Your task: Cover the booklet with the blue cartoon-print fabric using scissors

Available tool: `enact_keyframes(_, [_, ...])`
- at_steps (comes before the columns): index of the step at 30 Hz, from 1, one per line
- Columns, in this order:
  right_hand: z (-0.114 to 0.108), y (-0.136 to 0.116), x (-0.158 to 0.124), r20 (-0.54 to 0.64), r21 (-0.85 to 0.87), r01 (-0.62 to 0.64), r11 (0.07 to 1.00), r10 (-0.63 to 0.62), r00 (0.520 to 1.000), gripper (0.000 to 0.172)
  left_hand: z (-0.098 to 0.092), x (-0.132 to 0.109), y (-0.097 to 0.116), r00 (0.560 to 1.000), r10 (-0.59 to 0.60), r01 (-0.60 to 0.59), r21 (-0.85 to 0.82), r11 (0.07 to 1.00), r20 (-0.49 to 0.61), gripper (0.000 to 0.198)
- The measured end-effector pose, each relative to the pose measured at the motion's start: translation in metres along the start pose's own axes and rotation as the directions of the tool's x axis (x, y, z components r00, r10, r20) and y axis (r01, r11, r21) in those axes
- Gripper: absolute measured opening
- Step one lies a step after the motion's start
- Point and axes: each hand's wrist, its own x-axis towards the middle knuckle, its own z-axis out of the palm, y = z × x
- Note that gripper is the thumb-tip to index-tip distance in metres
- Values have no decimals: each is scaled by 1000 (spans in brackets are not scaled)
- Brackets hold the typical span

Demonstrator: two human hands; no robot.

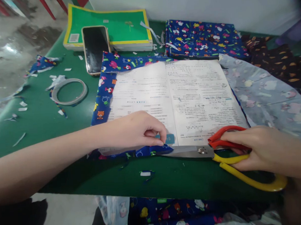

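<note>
My right hand (266, 149) grips a pair of scissors (234, 142) with one red and one yellow handle. Their blades point left along the bottom edge of an open book (197, 89), tips at a strip of blue printed cloth (145, 151). Over the lower left page lies my left hand (141, 130), thumb and fingers pinched on the near edge of that cloth. The same blue cloth with cartoon animals is folded over the book's left and top edges. Beyond the right page its pale underside (274, 91) spreads out.
A phone (96, 49) leans on a thick green book (124, 20) with a yellow border. Left of the open book lies a roll of tape (69, 92) among paper and cloth scraps. A cloth-covered book (202, 38) lies behind. More blue cloth (172, 213) hangs below the green table's (106, 178) front edge.
</note>
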Motion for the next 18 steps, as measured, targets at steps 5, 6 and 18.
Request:
enact_keyframes(5, [1,5,0,-47,-34,65,997,-66,997,32,0,0,0,999,-39,40,-20,999,15,10])
enact_keyframes(6, [0,5,0,-52,-29,69,997,-71,996,32,0,0,0,999,-42,42,-23,999,14,10])
enact_keyframes(18, [3,2,-1,-222,-66,84,994,-96,970,39,1,1,-5,999,-37,38,-55,998,22,13])
